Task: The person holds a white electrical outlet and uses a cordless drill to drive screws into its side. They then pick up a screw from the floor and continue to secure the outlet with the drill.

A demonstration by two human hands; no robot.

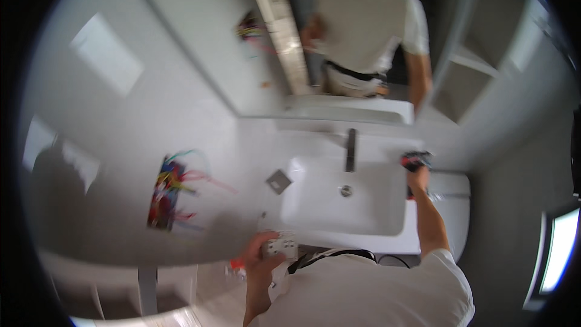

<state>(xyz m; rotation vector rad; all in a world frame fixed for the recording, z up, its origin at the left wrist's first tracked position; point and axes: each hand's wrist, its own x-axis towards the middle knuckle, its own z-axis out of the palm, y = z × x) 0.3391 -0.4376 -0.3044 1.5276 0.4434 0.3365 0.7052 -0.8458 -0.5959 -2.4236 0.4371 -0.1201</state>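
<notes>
My left hand [263, 254] is shut on a pale electrical socket insert [281, 246], held low in front of the basin's left corner. On the right, my right hand [418, 177] grips a red and black cordless drill [415, 161] at the basin's right edge. Between them lies the white washbasin [344, 231] with a dark tap [351, 150] and a round drain [346, 190]. A square grey plate [278, 182] rests at the basin's left rim. Loose coloured wires [174, 181] stick out of an opened wall box to the left; the picture is blurred there.
A mirror [290, 68] behind the basin reflects a person in a white shirt. At right stand a white toilet [454, 209] and a lit window [563, 250]. Open shelves [118, 293] are at lower left, with a wall niche [472, 63] at upper right.
</notes>
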